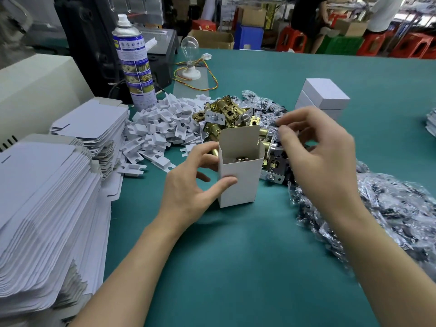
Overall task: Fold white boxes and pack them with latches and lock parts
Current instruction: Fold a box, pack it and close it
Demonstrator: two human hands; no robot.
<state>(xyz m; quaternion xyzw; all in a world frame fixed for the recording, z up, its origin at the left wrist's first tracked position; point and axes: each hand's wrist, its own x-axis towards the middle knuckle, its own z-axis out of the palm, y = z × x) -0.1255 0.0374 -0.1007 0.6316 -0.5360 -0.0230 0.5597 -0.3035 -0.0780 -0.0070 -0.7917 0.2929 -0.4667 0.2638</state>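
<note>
I log the open box [238, 182] upright at the centre of the table [236, 267], with 1 metal part [240, 158] in it. The left hand [188, 182] grips it from the left. The right hand [316, 156] hovers just right of its raised flap; I cannot tell whether it holds anything. Close behind the box: the latch pile [226, 112]. Left of that pile: a heap of card inserts [160, 131]. Behind the inserts: a spray can [134, 62], with a bulb on its base [190, 57] to its right. Far left: 2 stacks of flat box blanks [47, 208], one behind the other. Right of the box: a heap of bagged parts [389, 208]. Behind that heap: 2 closed boxes [323, 97], one on the other.
</note>
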